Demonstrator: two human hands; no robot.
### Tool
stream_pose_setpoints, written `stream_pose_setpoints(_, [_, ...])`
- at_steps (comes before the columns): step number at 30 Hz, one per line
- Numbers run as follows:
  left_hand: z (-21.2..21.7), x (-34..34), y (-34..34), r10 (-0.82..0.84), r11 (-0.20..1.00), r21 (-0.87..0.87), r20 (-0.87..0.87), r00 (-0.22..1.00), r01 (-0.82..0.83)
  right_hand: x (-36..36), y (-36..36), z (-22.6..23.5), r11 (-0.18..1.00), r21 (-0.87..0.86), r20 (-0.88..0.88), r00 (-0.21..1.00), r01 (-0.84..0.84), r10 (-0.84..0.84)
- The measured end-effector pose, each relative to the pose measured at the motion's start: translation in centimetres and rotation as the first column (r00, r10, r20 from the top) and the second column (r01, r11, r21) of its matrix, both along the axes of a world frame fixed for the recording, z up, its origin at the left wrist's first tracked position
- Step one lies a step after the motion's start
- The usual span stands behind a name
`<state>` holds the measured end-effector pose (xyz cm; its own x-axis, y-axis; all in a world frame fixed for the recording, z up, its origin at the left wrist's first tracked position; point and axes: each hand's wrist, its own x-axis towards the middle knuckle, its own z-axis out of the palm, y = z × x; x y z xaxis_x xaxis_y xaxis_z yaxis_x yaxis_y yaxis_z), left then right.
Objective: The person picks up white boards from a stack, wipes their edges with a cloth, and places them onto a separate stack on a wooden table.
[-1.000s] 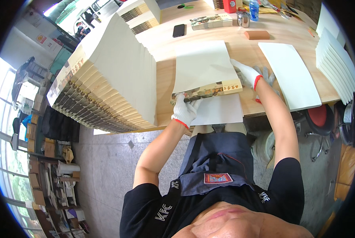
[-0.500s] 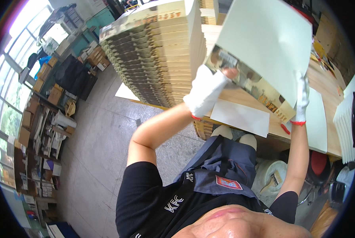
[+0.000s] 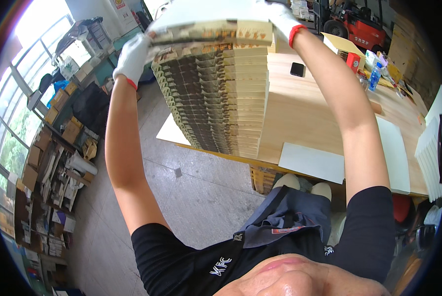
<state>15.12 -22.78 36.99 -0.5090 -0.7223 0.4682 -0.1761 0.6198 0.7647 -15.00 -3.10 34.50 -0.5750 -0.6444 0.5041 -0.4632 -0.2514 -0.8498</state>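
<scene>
A tall stack of flat printed boards [image 3: 221, 93] stands on the left part of a wooden table [image 3: 305, 118]. Both my arms reach up and forward over it. My left hand [image 3: 132, 56], in a white glove with a red cuff, grips the left end of a flat white-topped board [image 3: 211, 22] held on top of the stack. My right hand [image 3: 280, 17], gloved the same way, holds the board's right end. The board lies level with the stack's top.
White sheets [image 3: 312, 163] lie near the table's front edge, with more white sheets [image 3: 430, 153] piled at the right. A dark phone [image 3: 297, 69], bottles and small boxes [image 3: 374, 66] sit farther back. Shelves with cartons [image 3: 58, 163] line the floor at left. A red forklift [image 3: 359, 24] stands behind.
I have lifted the board off the table, swung it left and brought it up onto the top of the tall stack. Both hands stayed on it.
</scene>
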Motion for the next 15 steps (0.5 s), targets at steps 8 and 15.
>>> stream_pose_setpoints(8, [-4.4,0.8,-3.6,0.214,0.797,-0.601,0.361,0.908,0.051,-4.3,-1.4,-4.1,0.911,0.323,-0.410,0.905,0.257,-0.110])
stream_pose_setpoints(15, [-5.0,1.5,-2.3,0.206,0.882,-0.465,0.243,0.948,-0.073,-1.9,-0.8,-3.8,0.933,0.340,-0.181,0.982,0.119,-0.059])
